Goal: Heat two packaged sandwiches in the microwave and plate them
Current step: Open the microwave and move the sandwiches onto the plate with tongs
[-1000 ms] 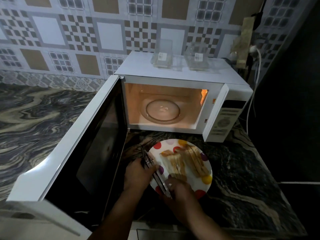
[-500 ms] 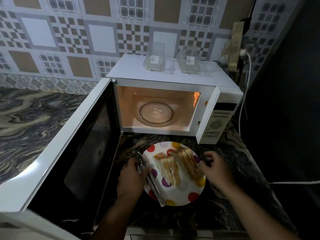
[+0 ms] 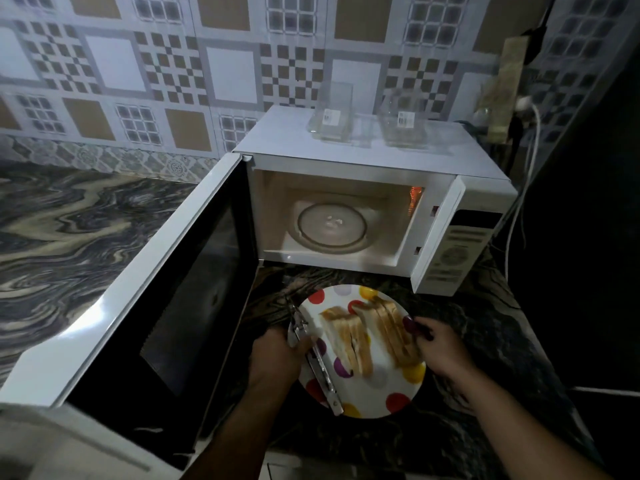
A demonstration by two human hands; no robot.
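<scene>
Your left hand (image 3: 277,355) grips metal tongs (image 3: 313,358) at the plate's (image 3: 388,386) left rim while your right hand (image 3: 438,351) pinches its right edge, two sandwiches (image 3: 372,337) lying between them. Beyond your hands the microwave (image 3: 363,161) gapes, lit; its door (image 3: 166,289) juts beside your left arm, and two clear packages (image 3: 367,126) sit on top.

Two toasted sandwiches (image 3: 372,336) side by side on polka-dot plate (image 3: 381,393); microwave (image 3: 363,209) open, lit.

The right hand (image 3: 438,344) left the tongs (image 3: 313,355) and moved across to grip the plate's (image 3: 377,393) right rim.
</scene>
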